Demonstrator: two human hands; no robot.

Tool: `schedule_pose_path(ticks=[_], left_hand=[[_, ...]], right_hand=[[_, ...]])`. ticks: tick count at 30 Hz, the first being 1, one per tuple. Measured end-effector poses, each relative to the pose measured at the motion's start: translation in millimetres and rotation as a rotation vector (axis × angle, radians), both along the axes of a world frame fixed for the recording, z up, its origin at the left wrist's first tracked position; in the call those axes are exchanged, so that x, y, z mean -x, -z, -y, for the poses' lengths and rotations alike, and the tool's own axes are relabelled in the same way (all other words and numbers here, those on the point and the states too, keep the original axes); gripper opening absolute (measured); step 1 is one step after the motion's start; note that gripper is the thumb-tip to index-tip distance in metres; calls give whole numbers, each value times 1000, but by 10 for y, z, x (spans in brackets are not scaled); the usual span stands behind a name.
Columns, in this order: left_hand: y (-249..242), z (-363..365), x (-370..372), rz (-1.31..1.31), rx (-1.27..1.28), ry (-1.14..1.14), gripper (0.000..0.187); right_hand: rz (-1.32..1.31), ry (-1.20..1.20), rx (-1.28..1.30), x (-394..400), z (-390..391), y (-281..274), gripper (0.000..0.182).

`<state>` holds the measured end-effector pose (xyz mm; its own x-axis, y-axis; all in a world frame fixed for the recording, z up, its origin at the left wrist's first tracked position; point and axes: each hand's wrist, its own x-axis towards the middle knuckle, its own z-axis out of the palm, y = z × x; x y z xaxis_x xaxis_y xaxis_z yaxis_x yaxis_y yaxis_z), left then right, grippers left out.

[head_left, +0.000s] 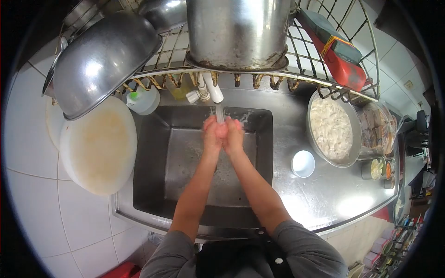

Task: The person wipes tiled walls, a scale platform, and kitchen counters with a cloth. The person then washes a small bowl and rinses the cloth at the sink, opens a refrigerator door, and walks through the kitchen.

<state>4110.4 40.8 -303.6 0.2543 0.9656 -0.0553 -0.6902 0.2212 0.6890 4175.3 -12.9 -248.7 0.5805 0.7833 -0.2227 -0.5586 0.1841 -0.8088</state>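
Water runs from the white faucet (214,90) in a clear stream onto my two hands, which are close together over the far side of the metal sink (185,173). My left hand (212,133) and my right hand (233,134) curl inward toward each other. Something pink (221,130) shows between them under the stream; its kind is blurred by the water. The fingertips are partly hidden by splashing. Wet streaks lie on the sink floor below.
Overhead, a rusty rack holds a large pot (238,34) and a metal bowl (104,62). A white cutting board (98,143) leans at left. On the right counter stand a white cup (303,164), a basin of pale food (331,127) and small containers (371,169).
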Motion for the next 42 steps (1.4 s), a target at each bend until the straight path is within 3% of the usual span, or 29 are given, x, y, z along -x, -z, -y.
schedule_pose_path(ticks=[2,3,5,7,9,11,13,17,21,23,24,25,26,27,28,30,32,33,35,36,38,39,41,42], left_hand=[[-173,54,64,-104,-35,86,22],[-210,53,119,-210,-73,164,23],[-310,-25,245,-355,-131,282,30],[-439,-54,290,-500,-186,392,37],[-574,-124,260,-527,-345,243,54],[-497,-378,307,-721,-254,-70,67],[-506,-771,395,-743,11,-158,67],[-410,-1369,528,-610,171,13,70],[-462,-1555,579,-684,231,158,51],[-319,-1654,646,-549,127,202,47],[-576,-1455,613,-648,112,121,48],[-582,-1430,613,-649,108,126,48],[-592,-1409,607,-811,-49,145,51],[-590,-1376,611,-969,-209,162,54],[-472,-1317,599,-968,-210,163,54],[-136,-1108,513,-848,-407,-253,61],[-405,-405,374,-796,147,-129,70],[-345,-128,394,-471,251,164,71],[-479,426,488,-11,444,749,70],[-287,538,489,-9,452,748,70],[222,649,438,443,334,692,42],[73,803,385,448,335,689,42],[-593,1141,266,119,237,122,15],[-776,1234,272,159,203,86,14]], right_hand=[[-422,-101,-98,-76,-116,364,22],[-421,-97,-98,-127,-151,376,22],[-662,-398,17,-203,-224,395,28],[-550,-418,-38,-178,-204,335,32],[-432,-437,-98,-211,-212,231,36],[-725,-350,66,-261,-164,155,41],[-715,-356,61,-287,-122,244,44],[-734,-367,30,-333,-10,197,49],[-701,-463,-74,-409,61,93,50],[-612,-548,-126,-431,37,118,50],[-612,-543,-129,-430,25,160,50],[-565,-524,-95,-430,11,202,46],[-518,-504,-60,-430,9,244,42],[-517,-499,-61,-401,51,136,42],[-445,-424,-43,-343,124,-85,35],[-370,-356,-31,-266,199,-222,29],[147,-147,-12,-251,273,-191,21],[146,-143,-16,-264,336,-227,21],[520,-304,16,-241,556,-296,18],[518,-307,24,-174,665,-267,18],[984,-176,-11,-23,895,-228,20],[987,-180,-9,66,1012,-251,20],[229,-74,9,210,1166,-371,16],[-45,-20,-77,216,1184,-345,15]])
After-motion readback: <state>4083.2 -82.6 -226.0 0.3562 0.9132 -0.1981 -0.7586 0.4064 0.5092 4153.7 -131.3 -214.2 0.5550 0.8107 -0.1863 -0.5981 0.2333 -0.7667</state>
